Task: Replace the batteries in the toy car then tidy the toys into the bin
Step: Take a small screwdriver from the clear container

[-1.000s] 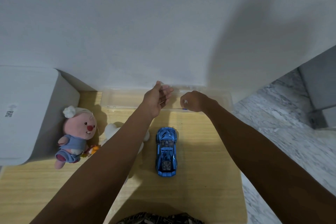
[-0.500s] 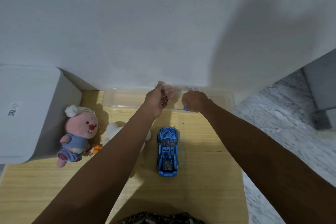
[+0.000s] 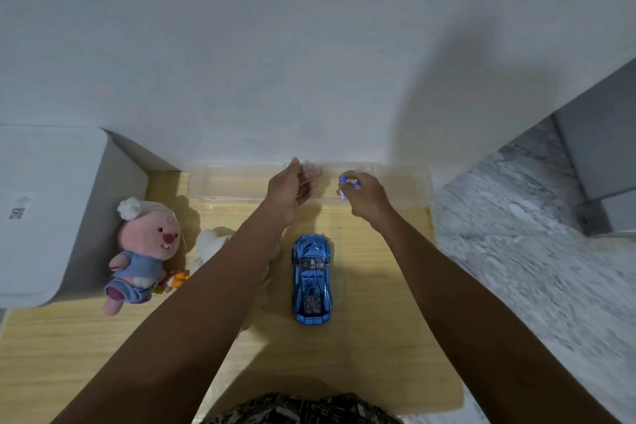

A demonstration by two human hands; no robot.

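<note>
**Batteries in hand, car waiting: watch for a slip**

Your right hand (image 3: 364,198) is pinching small blue-and-white batteries (image 3: 348,183) between curled fingers and thumb, just above the clear bin (image 3: 223,182) at the far edge of the desk (image 3: 385,303). How many you are holding I cannot tell; they are small and partly hidden by your fingers. Your left hand (image 3: 290,191) is hovering beside it with relaxed, straight fingers, holding nothing, over the bin's near wall.

The batteries are looking like smooth, round, glossy cylinders, so a loose pinch is likely to let one roll out. If it is dropping into the bin, you are fishing for it; if it is landing on the slick wooden desk, it may be rolling toward the right edge and down to the marble floor (image 3: 533,268).

The toy car (image 3: 312,280) is lying on the desk near you, between your forearms, well short of the bin. It is hard, shiny blue plastic or metal, low and sleek, so it may be skidding if you are pressing on it one-handed.

The pink plush (image 3: 144,248) and the white plush (image 3: 210,244) are sitting to the left, soft and fuzzy, the white one partly hidden under your left arm. A sweeping forearm could be knocking them.
</note>
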